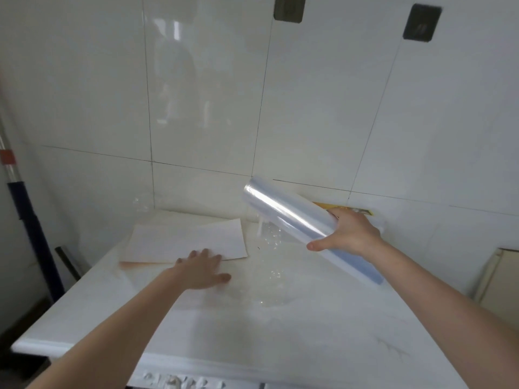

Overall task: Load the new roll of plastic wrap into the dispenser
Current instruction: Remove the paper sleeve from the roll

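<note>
Right hand (348,234) is wrapped around the plastic wrap roll (297,220), holding it tilted above the counter's (252,332) right side, while the left hand (203,269) rests flat and open, probably steadying the white sheet (188,240).

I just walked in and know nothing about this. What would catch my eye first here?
First, the big shiny roll of clear plastic wrap, held tilted above the white tabletop by the right hand, a loose film tail dangling below it. Next, the left hand lying flat at the near edge of the pale sheets of paper left of centre.
</note>
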